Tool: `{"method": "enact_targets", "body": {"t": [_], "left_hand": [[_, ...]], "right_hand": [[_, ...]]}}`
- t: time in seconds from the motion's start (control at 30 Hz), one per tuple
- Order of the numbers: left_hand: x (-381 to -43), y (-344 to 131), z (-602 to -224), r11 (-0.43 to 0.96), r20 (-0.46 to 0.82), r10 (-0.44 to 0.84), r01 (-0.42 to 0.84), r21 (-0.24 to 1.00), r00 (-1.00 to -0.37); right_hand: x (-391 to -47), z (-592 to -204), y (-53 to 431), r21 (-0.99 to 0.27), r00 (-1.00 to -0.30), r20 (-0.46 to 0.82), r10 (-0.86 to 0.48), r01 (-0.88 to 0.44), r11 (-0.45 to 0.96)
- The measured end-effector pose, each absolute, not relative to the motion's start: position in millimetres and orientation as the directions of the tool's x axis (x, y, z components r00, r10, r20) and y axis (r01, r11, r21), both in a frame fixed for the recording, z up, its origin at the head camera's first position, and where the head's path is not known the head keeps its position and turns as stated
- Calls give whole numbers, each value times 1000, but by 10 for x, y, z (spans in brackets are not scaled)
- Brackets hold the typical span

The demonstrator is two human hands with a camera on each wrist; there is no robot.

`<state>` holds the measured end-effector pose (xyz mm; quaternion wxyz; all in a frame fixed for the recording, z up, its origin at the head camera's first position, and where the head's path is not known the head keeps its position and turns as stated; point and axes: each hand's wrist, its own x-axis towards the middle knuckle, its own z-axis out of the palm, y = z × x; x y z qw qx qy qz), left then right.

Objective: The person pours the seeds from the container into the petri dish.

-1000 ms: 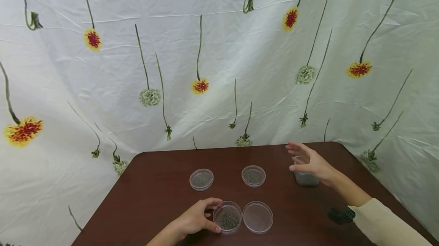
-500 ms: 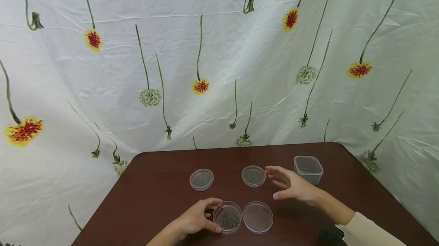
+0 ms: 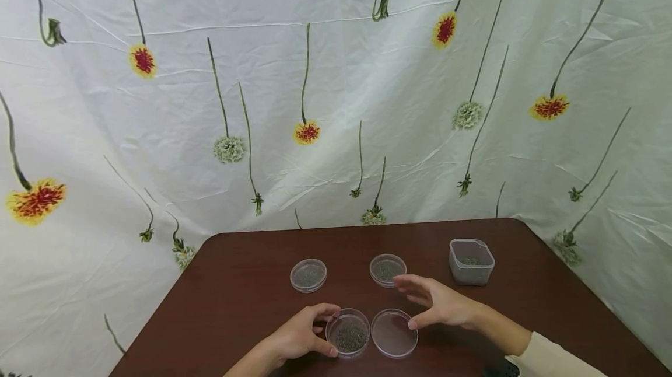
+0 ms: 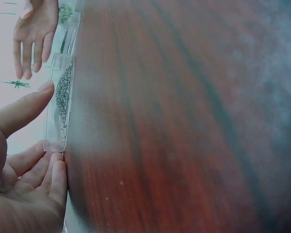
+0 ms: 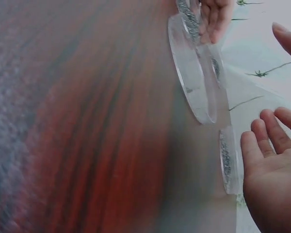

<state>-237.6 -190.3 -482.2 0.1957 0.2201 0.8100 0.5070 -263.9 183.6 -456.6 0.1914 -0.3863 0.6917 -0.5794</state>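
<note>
My left hand (image 3: 296, 333) holds a clear round petri dish (image 3: 353, 356) with dark grey granules in it, fingers at its far rim and thumb at the near one. In the left wrist view, thumb and fingers lie round the side of that dish (image 4: 51, 128). A second petri dish (image 3: 391, 342), with no granules seen in it, lies just to the right. My right hand (image 3: 443, 302) hovers over its right side, fingers spread and relaxed, thumb overlapping the rim. The right wrist view has that dish (image 5: 189, 73) beyond the fingers, which hold nothing.
Farther back stand two more petri dishes with granules, one at left (image 3: 308, 290) and one at right (image 3: 383, 283). A square clear plastic tub (image 3: 471, 276) with granules stands at the back right of the brown table (image 3: 252, 283). A flower-print curtain (image 3: 336, 85) hangs behind.
My right hand has come away from the plastic tub, moving left and nearer, to over the second petri dish. The left hand and its dish have stayed in place.
</note>
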Motion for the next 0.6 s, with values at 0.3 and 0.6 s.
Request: {"method": "enact_targets", "body": {"t": [0.3,0.6], "left_hand": [[-2227,-1794,-4633,383,-94,519,133,914,-850],[-2215,-1803,-4623,377,-103,511,115,919,-854]], "right_hand": [[-2553,-4714,1785,-883,-572,64,-818,-415,221],[-2520,-4647,1672,-660,-554,34,-832,-637,397]]}}
